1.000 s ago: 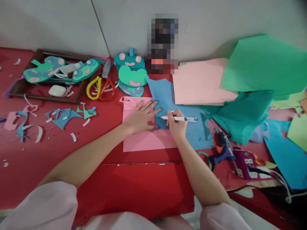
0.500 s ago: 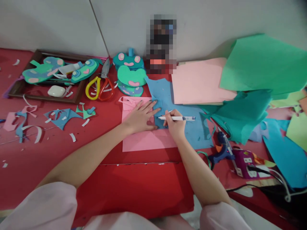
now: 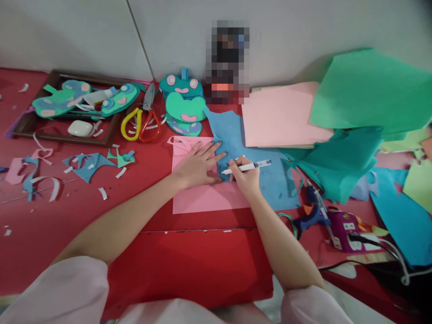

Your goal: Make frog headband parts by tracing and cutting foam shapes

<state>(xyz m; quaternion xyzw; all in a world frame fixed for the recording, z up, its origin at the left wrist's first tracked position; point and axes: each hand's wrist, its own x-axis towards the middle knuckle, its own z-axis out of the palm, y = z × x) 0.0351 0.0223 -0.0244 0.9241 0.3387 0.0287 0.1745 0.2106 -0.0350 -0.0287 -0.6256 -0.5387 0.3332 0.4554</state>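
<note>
The red table meets a wall at its far edge, my left hand spread, right hand gripping a pen.

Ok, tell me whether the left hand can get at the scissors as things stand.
Probably yes. The left hand lies spread flat, partly over the pink sheet, apparently holding nothing. The scissors lie with their handles uncovered, and nothing tall seems to stand between.
</note>
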